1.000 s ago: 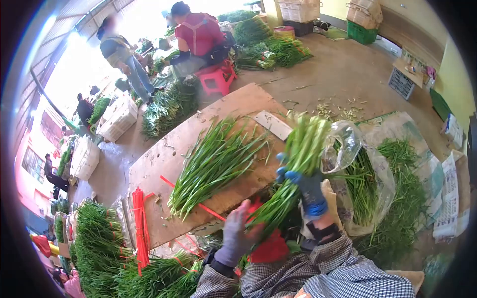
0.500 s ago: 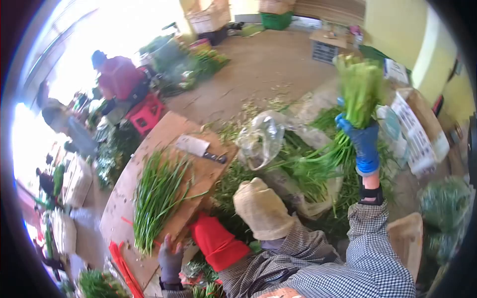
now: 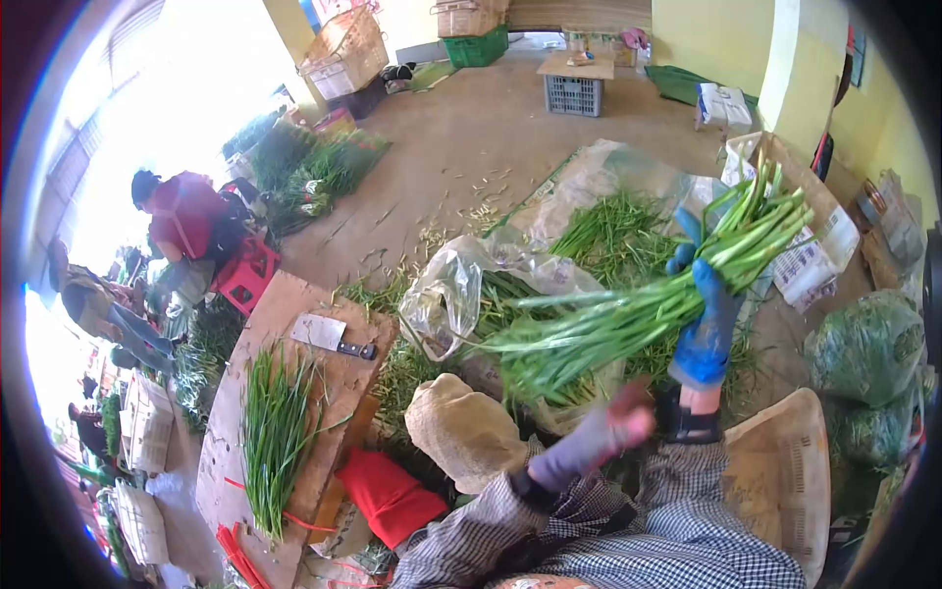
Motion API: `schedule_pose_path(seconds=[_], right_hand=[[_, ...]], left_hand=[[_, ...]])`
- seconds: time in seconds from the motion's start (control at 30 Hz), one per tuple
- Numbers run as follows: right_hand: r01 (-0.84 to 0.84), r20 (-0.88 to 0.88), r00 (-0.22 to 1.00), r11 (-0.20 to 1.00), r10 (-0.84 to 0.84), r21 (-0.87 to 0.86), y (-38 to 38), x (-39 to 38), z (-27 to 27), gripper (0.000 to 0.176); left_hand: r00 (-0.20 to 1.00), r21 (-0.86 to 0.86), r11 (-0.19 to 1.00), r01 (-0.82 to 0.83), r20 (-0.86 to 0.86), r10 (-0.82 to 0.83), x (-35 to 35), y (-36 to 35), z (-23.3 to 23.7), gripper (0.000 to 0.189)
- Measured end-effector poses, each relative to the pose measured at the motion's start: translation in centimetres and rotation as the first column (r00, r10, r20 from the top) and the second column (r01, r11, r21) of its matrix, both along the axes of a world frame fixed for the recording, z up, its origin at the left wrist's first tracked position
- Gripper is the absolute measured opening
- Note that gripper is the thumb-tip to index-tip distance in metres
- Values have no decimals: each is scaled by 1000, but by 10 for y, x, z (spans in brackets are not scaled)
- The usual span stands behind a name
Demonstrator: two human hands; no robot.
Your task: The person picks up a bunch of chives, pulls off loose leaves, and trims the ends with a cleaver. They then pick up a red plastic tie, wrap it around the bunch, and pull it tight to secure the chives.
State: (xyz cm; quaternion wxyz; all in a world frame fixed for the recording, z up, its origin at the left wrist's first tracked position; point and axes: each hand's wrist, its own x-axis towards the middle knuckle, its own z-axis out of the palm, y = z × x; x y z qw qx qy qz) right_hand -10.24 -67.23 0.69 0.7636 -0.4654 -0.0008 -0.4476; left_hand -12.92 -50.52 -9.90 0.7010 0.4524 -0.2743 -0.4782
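Note:
My right hand (image 3: pixel 705 304), in a blue glove, grips a bunch of long green stalks (image 3: pixel 648 319) at the right. The pale stalk ends point up and right, and the leaves trail to the left. My left hand (image 3: pixel 620 422), in a grey fingerless glove, is below the bunch and apart from it; its fingers are smeared by motion. On the wooden board (image 3: pixel 339 393) lie another bunch of green stalks (image 3: pixel 280 432) and a cleaver (image 3: pixel 332 335) with a dark handle. A clear plastic bag (image 3: pixel 446 294) sits beyond my covered knees.
Red ties (image 3: pixel 240 557) lie at the board's near edge. A plastic crate (image 3: pixel 785 471) stands at my right, with bagged greens (image 3: pixel 868 344) beyond it. One person in red (image 3: pixel 186 221) sits at the left, another person (image 3: pixel 108 309) is nearby. Loose greens (image 3: pixel 608 236) cover plastic sheeting.
The held bunch has tipped from upright to slanting, its leaves now spread left. My left hand has moved from the board's near edge to below the bunch. The view has shifted right.

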Motion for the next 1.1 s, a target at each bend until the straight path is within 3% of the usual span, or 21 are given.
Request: schedule_pose_path(seconds=[0.07,0.13,0.17,0.2,0.27,0.3,0.33,0.37,0.43,0.53,0.57,0.6,0.67,0.7,0.73,0.77,0.8,0.87,0.93,1.03,1.1], right_hand=[[-136,-32,989,976,144,172,9,-16,-6,62],[-76,-19,997,982,80,171,9,-21,-30,65],[-146,-49,987,978,155,149,8,-27,-41,65],[-220,-81,969,967,232,128,9,-32,-51,65],[-255,-162,951,964,264,79,12,-41,-69,61],[-291,-250,924,956,289,28,10,-43,-77,58],[-267,-252,930,963,266,33,5,-42,-87,58],[-156,-185,966,977,182,142,-1,-42,-100,57],[-14,-129,990,965,49,261,-18,-45,-121,56],[77,-272,962,969,-11,235,-52,-49,-142,35],[67,-239,971,954,5,293,-46,-45,-124,29],[89,-241,971,948,-14,304,-49,-49,-131,29],[48,-541,841,997,-9,58,-51,-56,-158,29],[75,-490,871,996,-39,55,-50,-54,-179,25],[86,-495,868,994,-42,65,-50,-63,-185,25],[40,-573,819,993,32,113,-48,-72,-188,23],[-9,-639,761,987,112,163,-44,-77,-188,21],[26,-729,665,971,160,237,-54,-82,-170,24],[-169,-872,487,985,50,-38,-81,-104,-209,27],[-284,-865,478,905,-152,-316,-110,-126,-234,22],[-205,-757,607,873,-242,-443,-136,-129,-255,19]], left_hand=[[888,-114,980,-165,-450,97,28,-23,-2,111],[831,-310,894,-325,-544,113,60,-22,13,101],[803,-541,791,-286,-586,-111,85,-16,-17,83],[803,-536,796,-283,-586,-109,88,-8,-14,83],[734,-311,760,-571,-607,303,95,7,-3,63],[732,-339,735,-588,-610,304,101,15,-16,54],[730,-366,712,-600,-614,299,105,19,-8,45],[639,-181,705,-686,-614,463,103,27,0,38],[756,-265,741,-617,-460,466,101,47,9,36],[771,-56,794,-606,-285,569,89,75,24,31],[871,188,853,-487,172,459,87,86,26,30],[827,443,784,-434,542,151,86,97,26,28],[801,454,782,-427,592,94,81,134,17,27],[766,445,778,-443,638,71,81,142,14,27],[770,456,778,-433,635,55,84,127,31,27],[798,282,756,-591,339,498,87,110,51,26],[615,171,618,-768,-73,785,88,97,65,25],[661,373,611,-698,10,750,109,116,6,22],[629,48,636,-771,-100,771,78,80,23,17],[646,48,648,-760,167,745,92,79,38,25],[670,48,668,-742,41,741,105,99,14,25]])
